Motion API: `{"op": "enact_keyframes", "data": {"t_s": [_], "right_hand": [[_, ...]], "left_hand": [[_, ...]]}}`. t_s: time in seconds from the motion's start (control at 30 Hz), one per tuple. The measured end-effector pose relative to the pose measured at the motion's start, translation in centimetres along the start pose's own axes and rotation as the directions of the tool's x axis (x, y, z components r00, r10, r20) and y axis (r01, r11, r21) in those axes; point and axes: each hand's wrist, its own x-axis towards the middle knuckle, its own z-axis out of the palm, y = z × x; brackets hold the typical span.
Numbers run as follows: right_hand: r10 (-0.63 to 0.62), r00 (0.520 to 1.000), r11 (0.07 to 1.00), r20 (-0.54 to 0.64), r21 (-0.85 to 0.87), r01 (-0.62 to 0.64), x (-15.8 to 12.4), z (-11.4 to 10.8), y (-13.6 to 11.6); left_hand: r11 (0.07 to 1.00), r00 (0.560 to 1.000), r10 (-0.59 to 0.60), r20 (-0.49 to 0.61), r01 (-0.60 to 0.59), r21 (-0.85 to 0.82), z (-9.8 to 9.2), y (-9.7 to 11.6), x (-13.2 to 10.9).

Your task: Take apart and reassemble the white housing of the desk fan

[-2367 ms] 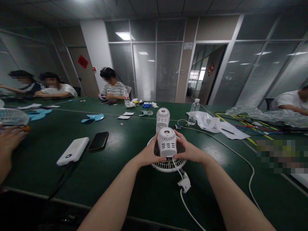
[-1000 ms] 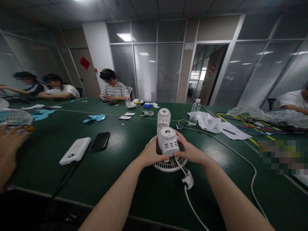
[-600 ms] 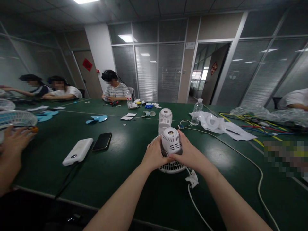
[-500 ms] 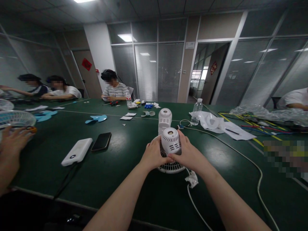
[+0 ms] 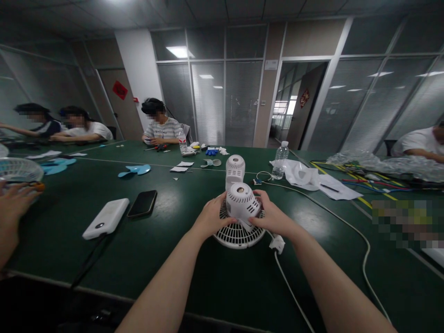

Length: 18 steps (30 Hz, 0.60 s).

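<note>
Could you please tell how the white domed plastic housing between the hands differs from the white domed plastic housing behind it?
The near housing is held by the left hand and the right hand; neither touches the far housing. The near housing's side slots point toward the right hand; the far housing's face the camera. Both are white and domed, with vent slots.

White plastic power bank (image 5: 108, 216) at my camera's ten o'clock, flat black phone (image 5: 142, 203) at eleven, clear plastic bottle (image 5: 279, 163) at one
</note>
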Motion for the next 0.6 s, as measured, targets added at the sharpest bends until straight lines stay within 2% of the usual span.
{"op": "enact_keyframes", "data": {"t_s": [0.13,0.23,0.33,0.5,0.6], "right_hand": [[-0.076,0.996,0.986,0.055,0.15,0.067,0.2,0.3,0.5],[-0.092,0.993,0.978,0.079,0.194,0.075,0.3,0.4,0.8],[-0.105,0.992,0.989,0.062,0.107,0.098,0.5,0.2,1.0],[-0.154,0.988,0.981,-0.034,-0.128,0.148,0.7,0.3,1.1],[-0.145,0.987,0.977,-0.07,-0.167,0.132,0.6,0.6,1.2]], "left_hand": [[0.989,0.999,0.009,0.039,-0.003,-0.146,-0.6,0.4,-0.3],[0.986,0.998,0.012,0.061,-0.002,-0.167,-0.8,0.4,-0.5],[0.987,0.999,-0.015,0.04,0.021,-0.157,-0.8,0.4,-0.4],[0.995,0.998,-0.065,-0.014,0.063,-0.073,-0.4,0.8,-0.1],[0.995,0.993,-0.096,-0.062,0.095,-0.02,-0.3,1.1,0.0]]}}
